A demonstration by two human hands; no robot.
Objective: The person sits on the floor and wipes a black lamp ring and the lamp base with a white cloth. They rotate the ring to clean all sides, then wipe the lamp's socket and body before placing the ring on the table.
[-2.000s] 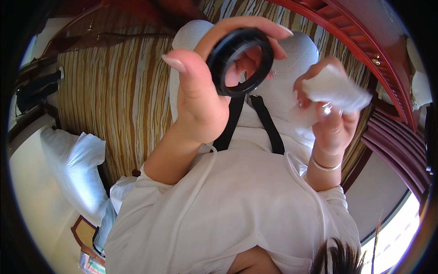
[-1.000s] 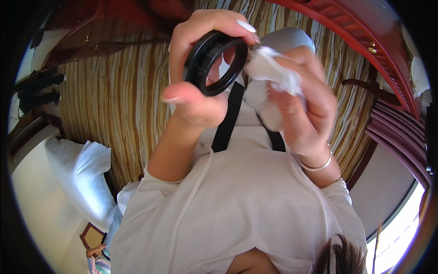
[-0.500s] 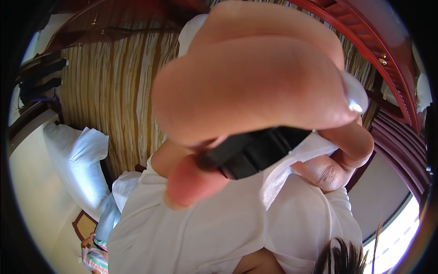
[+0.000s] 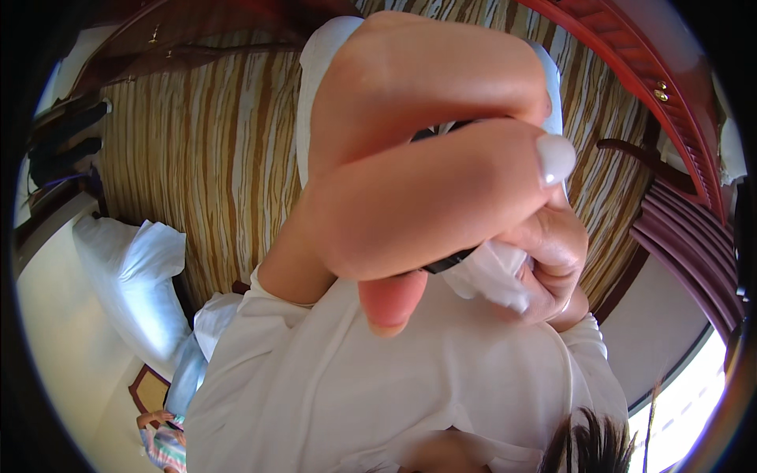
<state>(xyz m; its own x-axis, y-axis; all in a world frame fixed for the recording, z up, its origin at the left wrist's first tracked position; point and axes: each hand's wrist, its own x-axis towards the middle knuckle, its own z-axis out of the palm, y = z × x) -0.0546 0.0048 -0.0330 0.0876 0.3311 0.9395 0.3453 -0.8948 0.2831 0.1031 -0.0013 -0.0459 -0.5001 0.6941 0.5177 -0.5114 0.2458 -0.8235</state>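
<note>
Close in front of me, my left hand point(image 4: 426, 197) is curled around a small black object point(image 4: 451, 262). Its fingers cover most of that object, so I cannot make out its kind; only a dark edge shows below them and a sliver between them. Just to the right, my right hand point(image 4: 558, 252) pinches a thin white tissue or cloth point(image 4: 490, 274). The cloth hangs in folds against the right end of the black object. Both hands are held together in the air before my white shirt point(image 4: 371, 378).
Brown and cream striped carpet point(image 4: 213, 142) lies below. White pillows point(image 4: 130, 284) are at the left, near another person in a multicoloured top point(image 4: 164, 445). Red wooden furniture point(image 4: 631, 55) curves along the upper right, above purple curtains point(image 4: 682, 244) and a bright window point(image 4: 686, 418).
My left hand has drawn away from the camera and turned, so its fingers hide more of the black object. My right hand and the white cloth have shifted a little left.
</note>
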